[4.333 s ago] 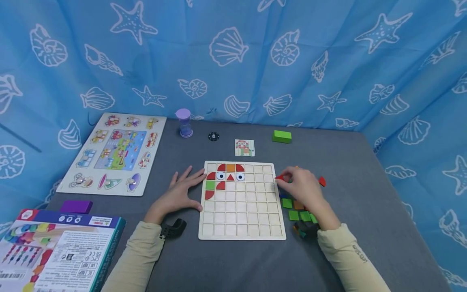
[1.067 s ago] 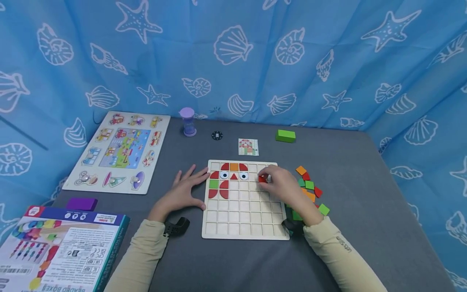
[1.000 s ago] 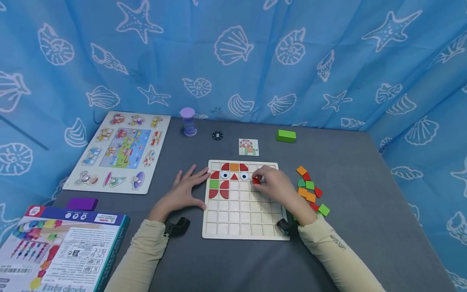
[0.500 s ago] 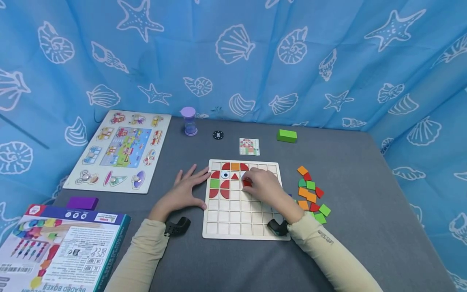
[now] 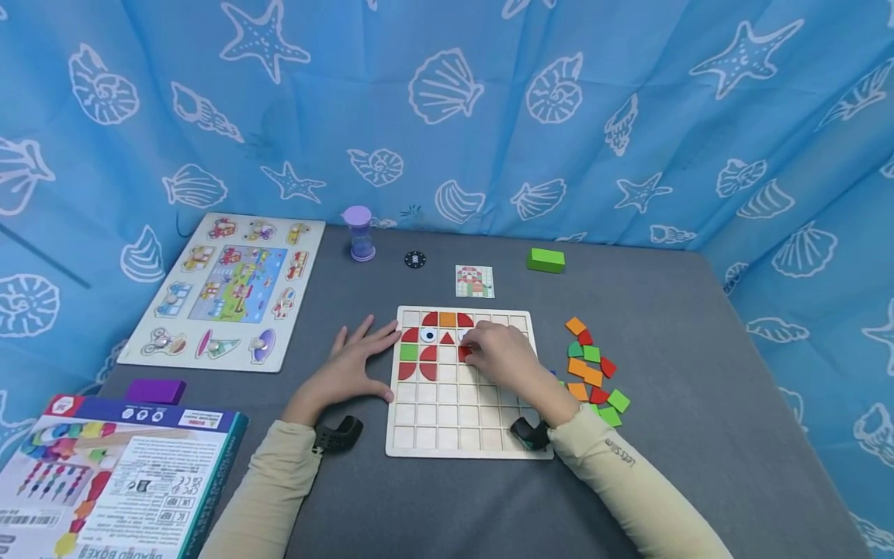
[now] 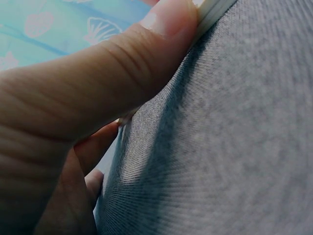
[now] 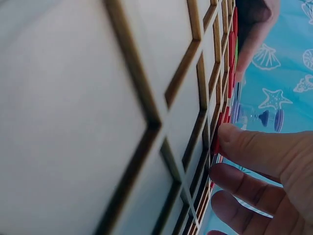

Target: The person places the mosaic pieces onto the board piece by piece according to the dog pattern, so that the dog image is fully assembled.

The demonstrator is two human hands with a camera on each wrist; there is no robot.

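In the head view, a wooden grid board [image 5: 447, 419] lies in the middle of the table. Red, orange and green tiles and an eye tile [image 5: 429, 335] fill cells at its upper left. My right hand [image 5: 504, 357] pinches a red tile [image 5: 464, 354] over the third row, below the second eye tile, which it partly covers. The right wrist view has the thumb [image 7: 244, 144] against that tile, low over the grid; its full shape is hidden. My left hand [image 5: 345, 374] rests at the board's left side, fingers spread, thumb [image 6: 168, 22] touching the edge.
Loose tiles [image 5: 592, 376] lie right of the board. Behind it are a pattern card [image 5: 474, 282], a green block [image 5: 545, 260], a black disc [image 5: 415, 259] and a sand timer [image 5: 360, 233]. A picture puzzle [image 5: 230, 291], purple block [image 5: 155, 391] and box [image 5: 119, 473] stand left.
A red tile has been added in the fourth row. My right hand has come from the loose tiles leftward over the board, holding another red tile. The left hand stays at the edge.
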